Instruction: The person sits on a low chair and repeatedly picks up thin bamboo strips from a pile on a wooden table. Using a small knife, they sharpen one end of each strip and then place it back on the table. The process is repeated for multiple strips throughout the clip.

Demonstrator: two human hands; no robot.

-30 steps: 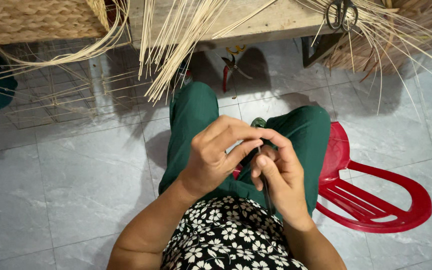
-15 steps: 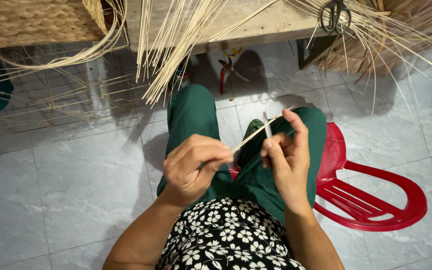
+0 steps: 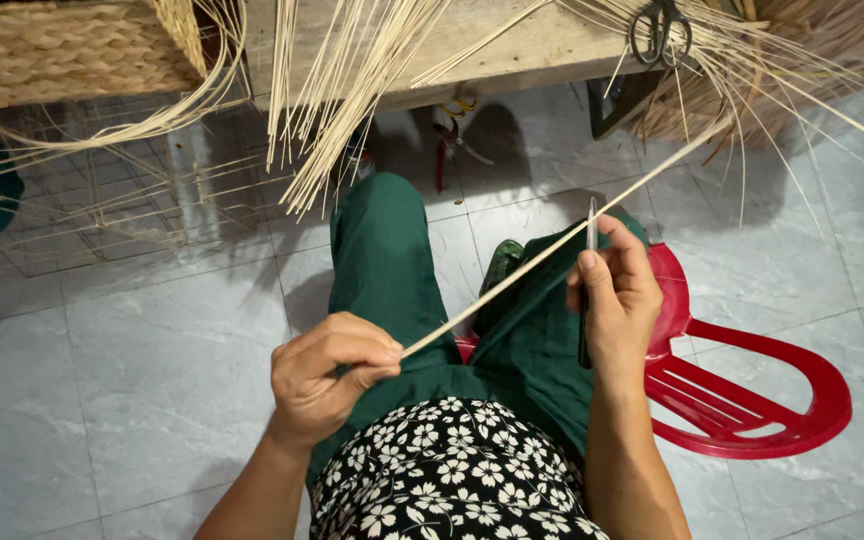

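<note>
Head view: left hand [image 3: 327, 385] pinches near end of long pale rattan strip [image 3: 552, 250], right hand [image 3: 617, 300] grips thin metal blade [image 3: 591, 225] against it over green-trousered lap; likely risk: blade slipping, nicking fingers.

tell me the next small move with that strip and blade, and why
Probably draw the strip further toward the lap with the left hand. That hand pinches its near end, while the right hand holds a thin blade upright against it, and a long stretch beyond the blade runs up toward the bench.
</note>
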